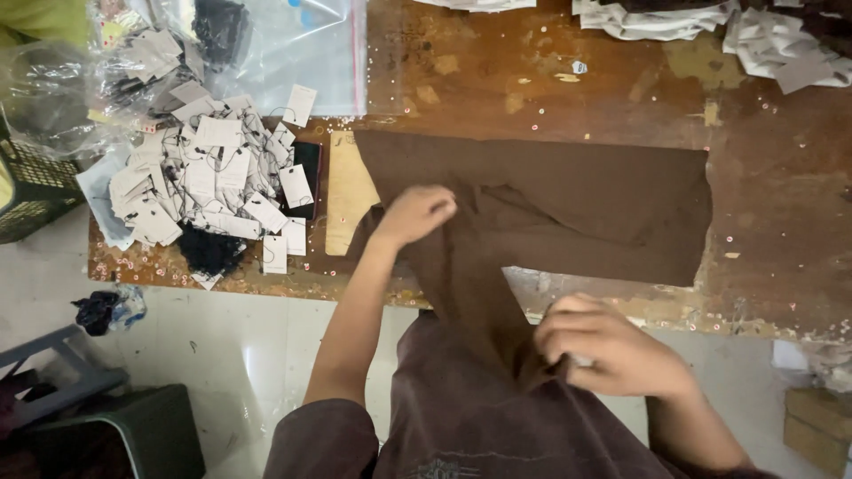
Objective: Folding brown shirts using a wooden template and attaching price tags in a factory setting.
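Scarred wooden worktop [550,80], pale tiled floor below. Brown garment [577,204] spread at centre, one part trailing off near edge toward 6 o'clock. Left hand [415,213], grip pinching garment fold at 9 o'clock side. Right hand [603,346], grip closed on trailing part. Heap of white paper tags [209,177] at 10 o'clock; clear plastic bags [293,44] behind; folded white cloth [772,40] at 1 o'clock.
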